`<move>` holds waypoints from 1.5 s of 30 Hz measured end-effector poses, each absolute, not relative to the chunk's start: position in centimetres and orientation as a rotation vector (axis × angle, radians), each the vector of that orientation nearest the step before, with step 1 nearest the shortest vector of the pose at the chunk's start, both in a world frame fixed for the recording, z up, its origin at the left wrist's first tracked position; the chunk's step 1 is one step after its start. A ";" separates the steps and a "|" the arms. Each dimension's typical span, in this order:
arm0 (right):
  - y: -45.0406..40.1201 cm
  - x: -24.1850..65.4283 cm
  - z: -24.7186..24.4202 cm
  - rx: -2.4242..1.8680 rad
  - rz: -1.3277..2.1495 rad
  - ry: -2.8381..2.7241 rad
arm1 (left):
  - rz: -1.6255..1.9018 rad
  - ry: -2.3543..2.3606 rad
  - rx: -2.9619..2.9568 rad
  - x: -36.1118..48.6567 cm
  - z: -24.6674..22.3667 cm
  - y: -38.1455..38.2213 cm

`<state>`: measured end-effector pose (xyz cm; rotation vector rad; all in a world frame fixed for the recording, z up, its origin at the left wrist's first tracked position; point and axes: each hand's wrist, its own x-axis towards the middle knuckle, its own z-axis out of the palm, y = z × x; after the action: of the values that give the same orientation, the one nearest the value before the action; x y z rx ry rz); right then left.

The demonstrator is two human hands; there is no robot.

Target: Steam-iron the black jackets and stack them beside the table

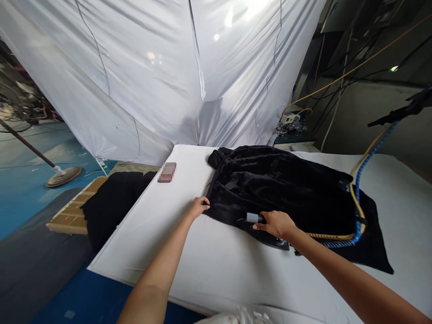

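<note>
We are observing a black garment [266, 180] lying across a white-covered table [182, 252], its near edge running past both of our hands. With our left hand [198, 207] we are pinching that edge at its left end, thumb and fingertips closing on the fabric. With our right hand [278, 223] we are gripping a grey-ended handle [254, 218], the fingers curling around it; how closely they are pressing together we cannot tell. The handle appears to be belonging to a dark iron, whose body is barely separating from the black fabric. A blue hose [362, 168] and a yellow hose [358, 202] are looping over the garment's right side and passing behind our right forearm.

We are judging the step in hand as working the iron along the near edge while the left hand is steadying the fabric. In our assessment, the next move is calling for light tension at the pinched edge, a level sole, and left fingers staying clear of the iron's path. We are also noting the hoses as a possible drag on the fabric. Whether the sole is touching the cloth, we cannot confirm.
</note>
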<state>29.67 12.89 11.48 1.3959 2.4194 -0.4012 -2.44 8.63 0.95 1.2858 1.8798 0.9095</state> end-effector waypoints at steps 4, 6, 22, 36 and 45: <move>12.5 26.4 11.4 1.423 -0.370 2.407 | 0.884 1.810 1.370 -2.3 0.5 9.5; 12.3 25.0 11.3 1.439 -0.361 2.412 | 0.845 1.824 1.427 -1.8 0.3 9.7; 10.8 18.1 11.3 1.542 -0.369 2.379 | 0.556 1.883 1.672 -2.8 -0.3 10.2; 11.7 12.5 11.0 1.559 -0.417 2.377 | 1.602 2.120 0.913 -6.5 -0.1 5.0; 11.8 9.3 10.1 1.572 -0.437 2.370 | 1.794 2.120 0.800 -6.3 2.1 2.5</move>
<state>9.29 11.81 10.07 1.5722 2.3702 -0.4373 -6.32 2.49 2.11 0.7996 2.1202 1.7943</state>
